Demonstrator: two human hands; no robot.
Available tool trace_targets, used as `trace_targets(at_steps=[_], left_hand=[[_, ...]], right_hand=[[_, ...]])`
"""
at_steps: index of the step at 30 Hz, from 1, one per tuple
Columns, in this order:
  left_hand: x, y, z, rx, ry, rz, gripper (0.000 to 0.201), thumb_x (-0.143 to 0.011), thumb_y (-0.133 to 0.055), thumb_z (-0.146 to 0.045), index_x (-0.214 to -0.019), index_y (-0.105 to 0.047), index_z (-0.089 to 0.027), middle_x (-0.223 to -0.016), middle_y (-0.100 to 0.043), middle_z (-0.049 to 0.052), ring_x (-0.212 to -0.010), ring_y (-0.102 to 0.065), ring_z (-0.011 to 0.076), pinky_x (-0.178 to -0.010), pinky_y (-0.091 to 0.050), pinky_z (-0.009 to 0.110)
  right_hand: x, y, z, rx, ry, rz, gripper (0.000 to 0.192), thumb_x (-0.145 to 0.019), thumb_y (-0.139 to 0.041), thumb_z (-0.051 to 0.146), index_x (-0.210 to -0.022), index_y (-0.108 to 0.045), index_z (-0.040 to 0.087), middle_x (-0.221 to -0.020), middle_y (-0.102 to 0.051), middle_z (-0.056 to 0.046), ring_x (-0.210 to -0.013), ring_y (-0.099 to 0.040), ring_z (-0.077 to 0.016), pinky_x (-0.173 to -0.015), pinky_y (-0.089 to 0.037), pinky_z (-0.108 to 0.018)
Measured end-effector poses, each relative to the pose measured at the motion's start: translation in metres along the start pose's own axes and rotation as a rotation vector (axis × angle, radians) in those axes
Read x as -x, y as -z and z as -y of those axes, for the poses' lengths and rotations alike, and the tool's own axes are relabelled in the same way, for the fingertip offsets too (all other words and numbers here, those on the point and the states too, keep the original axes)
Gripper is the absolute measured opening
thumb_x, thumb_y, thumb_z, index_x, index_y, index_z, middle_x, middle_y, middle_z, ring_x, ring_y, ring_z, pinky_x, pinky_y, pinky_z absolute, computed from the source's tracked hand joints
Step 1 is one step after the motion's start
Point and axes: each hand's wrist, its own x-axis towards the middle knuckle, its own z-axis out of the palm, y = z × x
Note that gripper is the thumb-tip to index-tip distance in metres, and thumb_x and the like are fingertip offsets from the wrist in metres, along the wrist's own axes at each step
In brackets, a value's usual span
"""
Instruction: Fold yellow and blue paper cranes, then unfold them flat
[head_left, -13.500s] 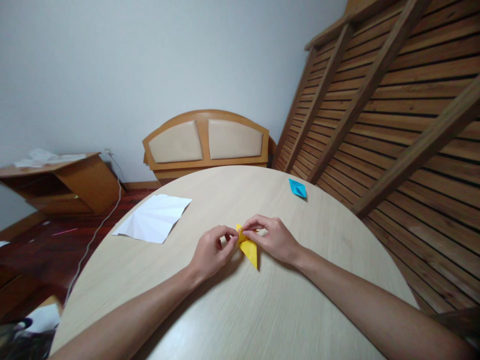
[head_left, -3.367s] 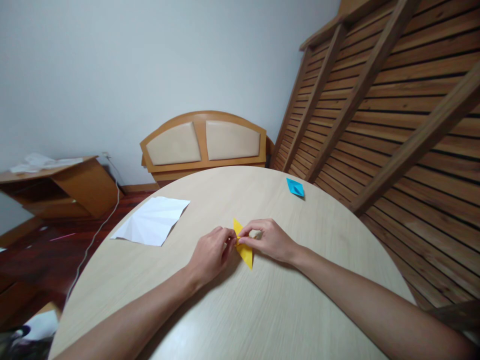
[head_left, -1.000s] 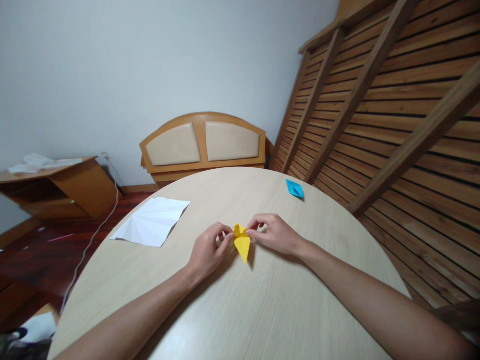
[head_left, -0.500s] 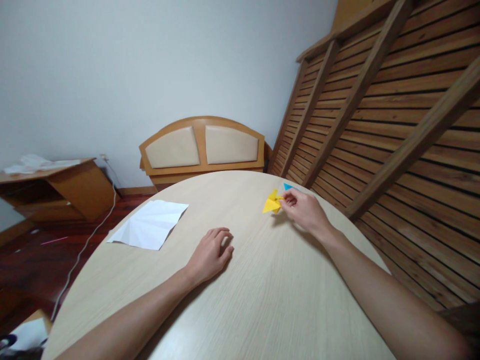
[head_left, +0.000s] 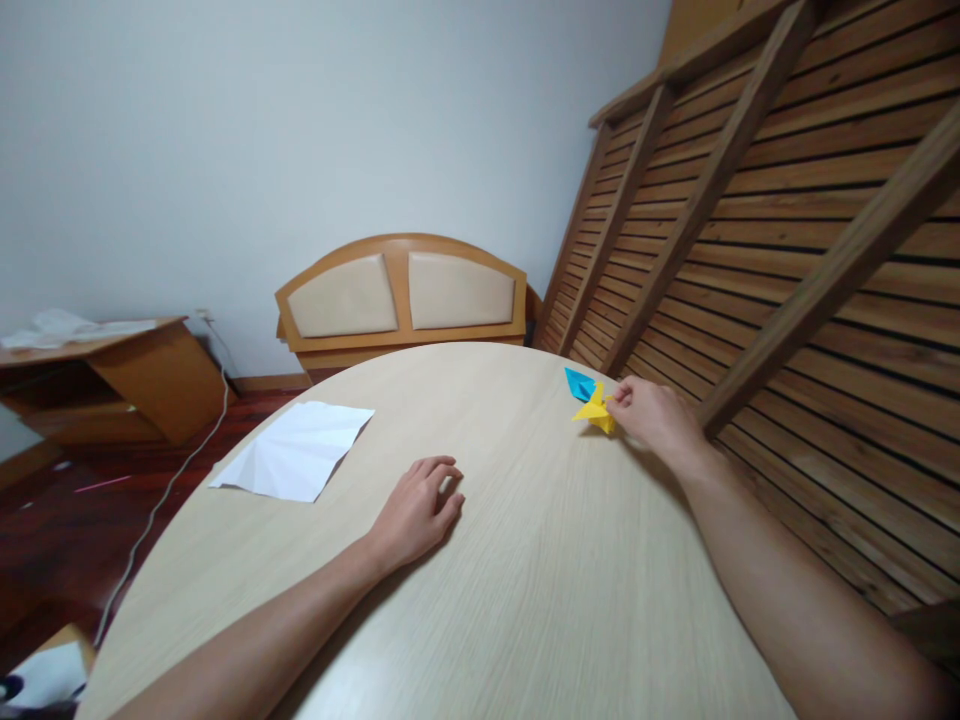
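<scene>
R hand [head_left: 654, 418] pinches yellow origami [head_left: 596, 410] just beside blue origami [head_left: 580, 382]; L hand [head_left: 417, 509] rests flat, fingers loose, on round table [head_left: 525, 600].

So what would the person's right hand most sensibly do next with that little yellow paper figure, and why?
Probably lower it and let go. The right hand pinches the yellow folded figure at the far edge of the table, right beside the blue folded figure. The left hand rests flat and empty, so no folding seems under way.
</scene>
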Motion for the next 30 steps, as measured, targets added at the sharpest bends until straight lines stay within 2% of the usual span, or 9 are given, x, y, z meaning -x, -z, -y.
trace_targets(at_steps=[7, 13, 21, 30], left_hand=[[-0.001, 0.001, -0.002, -0.011, 0.018, 0.028, 0.021, -0.092, -0.054, -0.026, -0.110, -0.062, -0.019, -0.129, -0.060, 0.012, -0.121, -0.054, 0.0283, -0.105, -0.044, 0.049], [-0.001, 0.000, -0.002, -0.015, 0.020, 0.041, 0.021, -0.093, -0.053, -0.026, -0.111, -0.061, -0.019, -0.129, -0.059, 0.012, -0.122, -0.053, 0.0281, -0.105, -0.043, 0.049], [-0.001, 0.000, -0.001, -0.016, 0.017, 0.038, 0.022, -0.093, -0.053, -0.026, -0.111, -0.062, -0.019, -0.129, -0.059, 0.012, -0.121, -0.053, 0.0277, -0.105, -0.044, 0.049], [-0.001, 0.001, -0.001, -0.015, 0.019, 0.029, 0.022, -0.093, -0.054, -0.027, -0.111, -0.062, -0.019, -0.129, -0.059, 0.011, -0.122, -0.053, 0.0275, -0.106, -0.043, 0.049]], right_hand=[[0.000, 0.002, -0.005, 0.102, -0.089, 0.099, 0.021, -0.083, -0.059, 0.034, -0.095, -0.071, 0.023, -0.092, -0.074, -0.012, -0.086, -0.069, -0.0306, -0.067, -0.045, -0.035], [0.002, 0.004, -0.001, 0.109, -0.078, 0.162, 0.023, -0.082, -0.061, 0.034, -0.102, -0.068, 0.024, -0.099, -0.074, -0.011, -0.093, -0.069, -0.0323, -0.068, -0.046, -0.036], [0.000, 0.002, 0.000, 0.136, -0.083, 0.143, 0.025, -0.082, -0.063, 0.033, -0.104, -0.068, 0.022, -0.101, -0.073, -0.014, -0.094, -0.069, -0.0337, -0.069, -0.047, -0.037], [-0.003, -0.007, -0.008, 0.094, -0.075, 0.085, 0.031, -0.082, -0.065, 0.037, -0.109, -0.068, 0.023, -0.098, -0.074, -0.011, -0.093, -0.069, -0.0307, -0.074, -0.049, -0.038]])
